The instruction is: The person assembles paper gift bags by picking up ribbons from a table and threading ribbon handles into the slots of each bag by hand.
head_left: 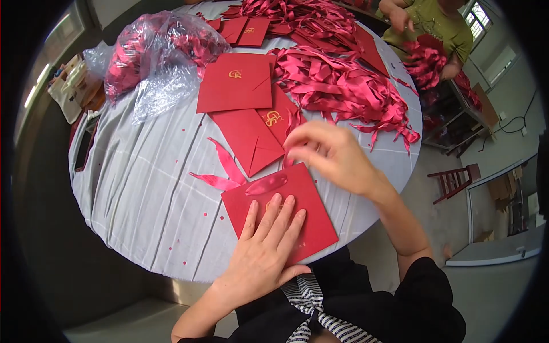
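Note:
A flat red paper gift bag lies near the table's front edge. My left hand rests flat on it with fingers stretched out, partly hiding a gold print. Across the bag's upper part runs a pink-red ribbon handle, and loose ribbon tails stick out past its far left corner. Just beyond the bag's far right corner, my right hand is closed in a pinch on a ribbon. Several more red bags overlap just beyond.
A large heap of pink-red ribbons covers the right back of the round, cloth-covered table. At the back left stands a clear plastic bag with red ribbons inside. Another person handles ribbons across the table. A red stool is on the floor.

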Demonstrator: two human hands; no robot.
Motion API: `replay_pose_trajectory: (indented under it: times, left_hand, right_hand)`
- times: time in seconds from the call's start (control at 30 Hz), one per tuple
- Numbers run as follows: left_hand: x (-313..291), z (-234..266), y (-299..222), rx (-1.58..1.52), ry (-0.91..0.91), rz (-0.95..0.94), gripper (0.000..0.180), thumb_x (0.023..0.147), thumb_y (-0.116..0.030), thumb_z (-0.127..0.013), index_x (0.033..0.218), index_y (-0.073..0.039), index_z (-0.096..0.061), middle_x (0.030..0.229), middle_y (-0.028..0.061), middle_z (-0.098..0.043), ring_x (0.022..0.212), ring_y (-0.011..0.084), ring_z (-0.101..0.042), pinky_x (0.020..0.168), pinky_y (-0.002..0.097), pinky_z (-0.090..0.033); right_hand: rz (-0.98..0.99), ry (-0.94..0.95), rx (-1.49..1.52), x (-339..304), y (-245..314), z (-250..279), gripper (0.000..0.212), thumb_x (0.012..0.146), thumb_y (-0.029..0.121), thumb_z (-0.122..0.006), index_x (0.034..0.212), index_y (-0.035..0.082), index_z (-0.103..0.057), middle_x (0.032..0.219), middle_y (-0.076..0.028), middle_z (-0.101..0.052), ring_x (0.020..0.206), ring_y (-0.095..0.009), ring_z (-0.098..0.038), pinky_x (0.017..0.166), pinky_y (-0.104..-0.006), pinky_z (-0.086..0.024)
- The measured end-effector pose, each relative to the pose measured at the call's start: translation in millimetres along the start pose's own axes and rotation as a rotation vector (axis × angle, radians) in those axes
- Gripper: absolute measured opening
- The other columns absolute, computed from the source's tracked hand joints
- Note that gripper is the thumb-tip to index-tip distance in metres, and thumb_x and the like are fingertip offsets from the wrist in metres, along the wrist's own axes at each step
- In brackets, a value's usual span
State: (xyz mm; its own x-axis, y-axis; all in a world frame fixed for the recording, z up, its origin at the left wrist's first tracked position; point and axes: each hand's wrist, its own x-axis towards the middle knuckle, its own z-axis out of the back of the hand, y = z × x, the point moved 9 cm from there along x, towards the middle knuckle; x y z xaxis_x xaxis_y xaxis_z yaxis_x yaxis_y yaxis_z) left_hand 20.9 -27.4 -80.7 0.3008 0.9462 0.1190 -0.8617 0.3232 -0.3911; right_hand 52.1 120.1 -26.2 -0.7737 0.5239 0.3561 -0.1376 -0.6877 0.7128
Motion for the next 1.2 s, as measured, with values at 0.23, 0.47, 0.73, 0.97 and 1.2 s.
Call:
replay_pose_trajectory:
  times: [0.23, 0.47, 0.73, 0.97, 1.2]
  left_hand:
    - [-1.9, 0.2, 0.5, -0.021, -0.017, 0.000, 0.087, 0.078, -0.057, -0.060, 0.140, -0.002, -0.036, 0.145, 0.0221, -0.032, 0.138, 0.0382, -0.025, 0.111, 0.0548, -0.014]
    - [-0.3, -1.3, 1.5, -0.035, -0.021, -0.011, 0.085, 0.078, -0.057, -0.060, 0.140, -0.002, -0.037, 0.144, 0.0215, -0.034, 0.138, 0.0376, -0.025, 0.111, 0.0556, -0.015]
    - [-2.0, 0.2, 2.8, -0.029, -0.029, -0.004, 0.083, 0.079, -0.056, -0.060, 0.138, -0.002, -0.039, 0.140, 0.0204, -0.039, 0.137, 0.0372, -0.027, 0.110, 0.0564, -0.016]
    - [-1.6, 0.1, 2.7, -0.040, -0.033, -0.010, 0.081, 0.080, -0.056, -0.059, 0.138, -0.003, -0.039, 0.143, 0.0201, -0.036, 0.137, 0.0370, -0.027, 0.111, 0.0556, -0.016]
    - [0.4, -1.0, 3.7, -0.063, -0.026, -0.008, 0.081, 0.080, -0.054, -0.059, 0.139, -0.003, -0.037, 0.145, 0.0202, -0.033, 0.137, 0.0368, -0.026, 0.111, 0.0552, -0.015]
  right_hand:
    - [0.053, 0.176, -0.148, -12.8, 0.8, -49.9, 0.016, 0.080, 0.005, -0.065, 0.093, 0.000, -0.058, 0.085, -0.011, -0.056, 0.071, -0.022, -0.060, 0.063, -0.0323, -0.048]
    - [0.069, 0.119, -0.180, -16.5, 2.6, -51.7, 0.011, 0.083, 0.003, -0.062, 0.091, -0.002, -0.057, 0.084, -0.013, -0.056, 0.071, -0.023, -0.061, 0.063, -0.0337, -0.048]
    - [-0.210, 0.244, 0.087, -7.6, -5.3, -61.2, 0.009, 0.083, 0.005, -0.059, 0.084, -0.003, -0.056, 0.081, -0.015, -0.058, 0.070, -0.028, -0.059, 0.064, -0.0368, -0.047]
    - [-0.076, 0.229, 0.029, 10.7, 4.0, -55.3, 0.013, 0.084, 0.008, -0.062, 0.094, -0.001, -0.061, 0.080, -0.008, -0.058, 0.067, -0.014, -0.056, 0.060, -0.0269, -0.045]
    - [-0.152, 0.528, -0.232, 39.2, -2.2, -115.4, 0.028, 0.080, 0.026, -0.069, 0.079, -0.001, -0.062, 0.076, -0.016, -0.062, 0.071, -0.032, -0.062, 0.066, -0.0403, -0.046]
